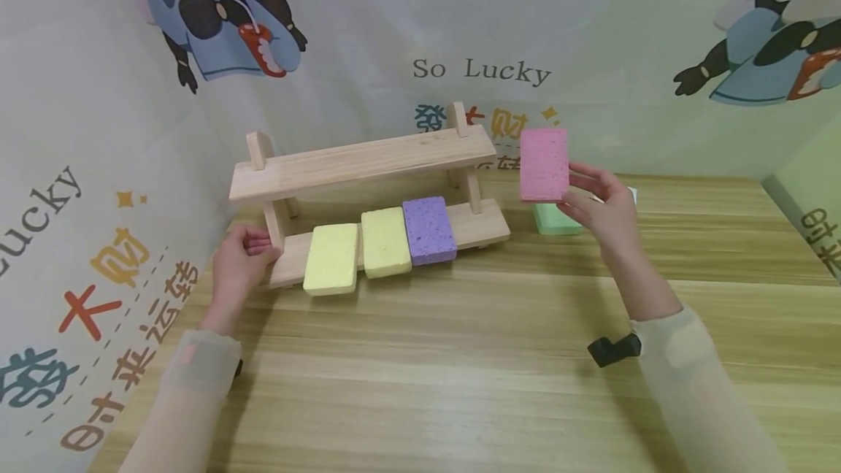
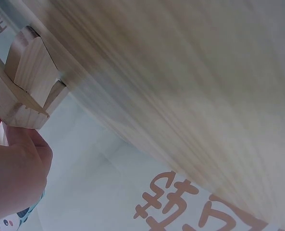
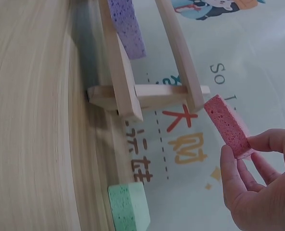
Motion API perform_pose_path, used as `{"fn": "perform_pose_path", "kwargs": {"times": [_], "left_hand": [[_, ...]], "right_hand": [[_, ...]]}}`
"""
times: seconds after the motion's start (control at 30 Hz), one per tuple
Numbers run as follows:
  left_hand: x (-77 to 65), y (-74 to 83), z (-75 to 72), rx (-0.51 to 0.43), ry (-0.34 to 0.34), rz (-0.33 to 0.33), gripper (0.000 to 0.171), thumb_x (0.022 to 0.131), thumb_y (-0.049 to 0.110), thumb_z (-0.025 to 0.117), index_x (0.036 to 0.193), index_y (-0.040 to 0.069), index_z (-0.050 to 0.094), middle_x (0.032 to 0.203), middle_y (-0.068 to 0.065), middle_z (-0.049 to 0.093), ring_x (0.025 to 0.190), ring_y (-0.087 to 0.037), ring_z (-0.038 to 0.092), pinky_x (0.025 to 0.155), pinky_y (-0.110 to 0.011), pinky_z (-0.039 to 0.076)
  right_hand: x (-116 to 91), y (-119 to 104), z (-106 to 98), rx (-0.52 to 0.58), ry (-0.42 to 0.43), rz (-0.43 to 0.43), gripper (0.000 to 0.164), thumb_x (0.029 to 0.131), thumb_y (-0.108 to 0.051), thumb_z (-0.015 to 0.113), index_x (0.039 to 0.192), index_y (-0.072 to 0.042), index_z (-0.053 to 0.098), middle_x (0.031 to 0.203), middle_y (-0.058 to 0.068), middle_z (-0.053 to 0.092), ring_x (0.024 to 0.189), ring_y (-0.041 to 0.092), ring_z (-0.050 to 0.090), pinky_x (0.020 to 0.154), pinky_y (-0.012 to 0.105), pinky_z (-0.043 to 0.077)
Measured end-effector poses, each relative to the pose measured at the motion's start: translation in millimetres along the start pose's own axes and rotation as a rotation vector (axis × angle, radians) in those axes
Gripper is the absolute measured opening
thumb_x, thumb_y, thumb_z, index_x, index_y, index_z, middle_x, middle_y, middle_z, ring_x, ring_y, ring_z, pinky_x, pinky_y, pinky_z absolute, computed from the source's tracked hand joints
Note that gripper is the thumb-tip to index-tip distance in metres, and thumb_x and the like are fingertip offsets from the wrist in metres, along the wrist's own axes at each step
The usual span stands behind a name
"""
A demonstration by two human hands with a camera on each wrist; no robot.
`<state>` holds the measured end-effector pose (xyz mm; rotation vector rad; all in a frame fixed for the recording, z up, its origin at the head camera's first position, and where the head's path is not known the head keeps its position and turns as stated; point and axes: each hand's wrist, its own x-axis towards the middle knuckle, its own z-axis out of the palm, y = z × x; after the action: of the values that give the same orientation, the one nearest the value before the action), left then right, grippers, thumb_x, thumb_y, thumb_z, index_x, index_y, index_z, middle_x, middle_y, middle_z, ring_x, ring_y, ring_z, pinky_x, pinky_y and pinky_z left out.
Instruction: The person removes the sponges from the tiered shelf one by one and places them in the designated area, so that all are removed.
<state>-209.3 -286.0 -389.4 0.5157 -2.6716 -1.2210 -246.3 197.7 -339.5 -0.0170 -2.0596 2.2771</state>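
Observation:
My right hand (image 1: pixel 607 206) pinches a pink sponge (image 1: pixel 544 165) by its right edge and holds it up, right of a two-tier wooden rack (image 1: pixel 368 159). In the right wrist view, thumb and fingers grip one end of the pink sponge (image 3: pixel 226 126). The left end of the rack's lower board is gripped by my left hand (image 1: pixel 242 265); the left wrist view has its fingers at the board's end (image 2: pixel 29 118). Along that lower board lean two yellow sponges (image 1: pixel 331 258) and a purple sponge (image 1: pixel 430 231). A green sponge (image 1: pixel 555 219) lies on the table, partly hidden behind the right hand.
The wood-grain table (image 1: pixel 420 371) runs up to a printed cloth backdrop (image 1: pixel 355 42) with cartoon figures and lettering. Cloth also covers the left side. A small white item (image 1: pixel 633 194) peeks out behind the right hand. The rack's upper board carries no sponge.

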Motion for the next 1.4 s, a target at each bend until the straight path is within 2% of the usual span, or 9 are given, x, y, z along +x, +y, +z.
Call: {"fn": "perform_pose_path", "kwargs": {"times": [0.17, 0.27, 0.63, 0.97, 1.4], "left_hand": [[-0.5, 1.1, -0.2, -0.004, 0.0, 0.007, 0.034, 0.091, 0.005, 0.068, 0.121, -0.006, 0.056, 0.119, -0.025, 0.065, 0.078, 0.004, 0.05, 0.065, -0.002, 0.042], [-0.7, 1.0, -0.2, -0.009, -0.002, 0.01, 0.034, 0.091, 0.005, 0.067, 0.121, -0.006, 0.056, 0.119, -0.025, 0.065, 0.077, 0.006, 0.049, 0.065, -0.002, 0.043], [-0.3, 1.7, 0.9, -0.003, 0.005, -0.006, 0.033, 0.09, 0.007, 0.069, 0.119, -0.004, 0.057, 0.118, -0.022, 0.066, 0.075, 0.007, 0.049, 0.065, -0.003, 0.041], [0.7, -1.1, 0.4, -0.007, 0.016, 0.007, 0.032, 0.089, 0.005, 0.069, 0.118, -0.004, 0.057, 0.115, -0.021, 0.068, 0.072, 0.011, 0.047, 0.064, -0.002, 0.042], [0.8, 0.8, 0.5, -0.011, 0.016, 0.006, 0.032, 0.09, 0.004, 0.07, 0.118, -0.005, 0.057, 0.117, -0.026, 0.066, 0.073, 0.009, 0.048, 0.063, -0.002, 0.041]], "right_hand": [[-0.1, 0.0, -15.8, 0.063, 0.023, 0.003, 0.035, 0.092, 0.006, 0.062, 0.117, -0.018, 0.059, 0.106, -0.004, 0.06, 0.079, 0.002, 0.07, 0.075, 0.016, 0.058], [-0.2, -0.1, -23.3, 0.092, 0.034, 0.002, 0.036, 0.092, 0.008, 0.06, 0.114, -0.02, 0.059, 0.107, -0.004, 0.06, 0.081, 0.001, 0.069, 0.075, 0.016, 0.058], [-4.6, -2.9, -48.4, 0.137, 0.066, -0.02, 0.034, 0.092, 0.007, 0.06, 0.115, -0.019, 0.061, 0.106, -0.005, 0.062, 0.081, 0.002, 0.07, 0.073, 0.017, 0.059], [-8.1, -3.0, -68.4, 0.151, 0.077, -0.023, 0.032, 0.093, 0.002, 0.063, 0.119, -0.016, 0.059, 0.107, -0.004, 0.061, 0.08, 0.003, 0.069, 0.071, 0.016, 0.059], [-10.8, -4.8, -94.4, 0.211, 0.174, 0.015, 0.035, 0.089, 0.0, 0.071, 0.118, -0.016, 0.059, 0.103, -0.005, 0.064, 0.078, 0.004, 0.069, 0.067, 0.017, 0.059]]}}
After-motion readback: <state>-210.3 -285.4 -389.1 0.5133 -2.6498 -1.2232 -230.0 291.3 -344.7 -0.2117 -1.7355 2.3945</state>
